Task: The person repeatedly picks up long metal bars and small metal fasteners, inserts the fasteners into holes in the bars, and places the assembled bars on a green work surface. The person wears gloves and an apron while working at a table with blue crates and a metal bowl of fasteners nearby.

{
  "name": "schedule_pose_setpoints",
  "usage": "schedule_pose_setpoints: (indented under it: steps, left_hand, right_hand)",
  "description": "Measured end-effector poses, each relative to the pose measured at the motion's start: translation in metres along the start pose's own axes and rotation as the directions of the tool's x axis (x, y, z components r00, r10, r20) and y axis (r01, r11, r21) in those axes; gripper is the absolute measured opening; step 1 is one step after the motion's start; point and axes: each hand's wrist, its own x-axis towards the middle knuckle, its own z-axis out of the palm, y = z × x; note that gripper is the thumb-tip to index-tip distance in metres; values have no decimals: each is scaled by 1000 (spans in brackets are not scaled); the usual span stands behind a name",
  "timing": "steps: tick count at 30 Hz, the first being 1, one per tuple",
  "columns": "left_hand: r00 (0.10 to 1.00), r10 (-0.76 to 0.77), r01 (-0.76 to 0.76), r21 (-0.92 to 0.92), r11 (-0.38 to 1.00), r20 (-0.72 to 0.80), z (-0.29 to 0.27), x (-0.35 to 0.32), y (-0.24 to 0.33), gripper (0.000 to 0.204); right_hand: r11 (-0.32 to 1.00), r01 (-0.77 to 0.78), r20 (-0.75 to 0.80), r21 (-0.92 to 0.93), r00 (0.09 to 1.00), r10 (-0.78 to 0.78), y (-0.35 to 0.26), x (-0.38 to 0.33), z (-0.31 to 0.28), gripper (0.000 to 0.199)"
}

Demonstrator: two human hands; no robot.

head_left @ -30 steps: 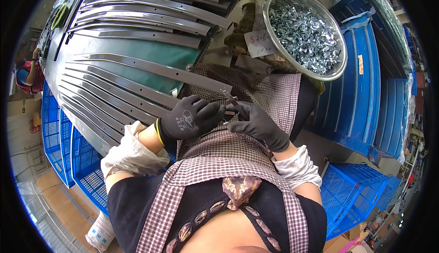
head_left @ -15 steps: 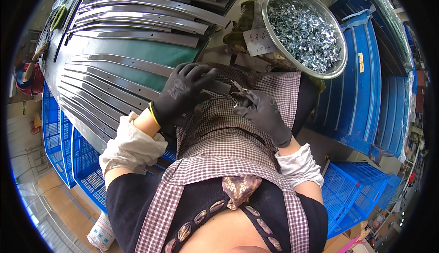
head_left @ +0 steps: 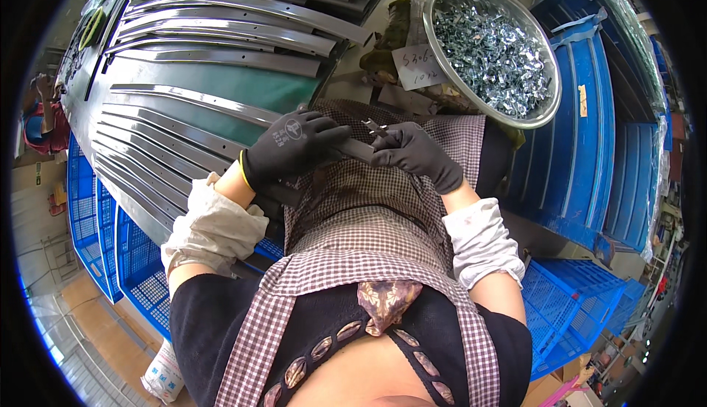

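Left hand (head_left: pixel 298 146) has fingers closed around a long grey metal strip (head_left: pixel 195 99), its end overhanging the right edge of the counter (head_left: pixel 136 73); right hand (head_left: pixel 416 155) pinches small metal clips (head_left: pixel 375 126) there

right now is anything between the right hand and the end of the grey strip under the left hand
Nothing visible: the right hand is at the end of the grey strip, holding a small metal piece. The left hand covers the strip only farther along.
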Motion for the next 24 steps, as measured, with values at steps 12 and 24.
schedule_pose_setpoints:
  steps: [12, 24]
  left_hand:
    - [998, 0, 1, 10, 1000, -61, 3, 1, -3, 47]
    - [999, 7, -5, 52, 999, -40, 5, 1, -5, 42]
  right_hand:
    - [718, -30, -248, -695, 948, -201, -14, -62, 16, 30]
    - [403, 121, -44, -907, 925, -378, -17, -48, 29, 23]
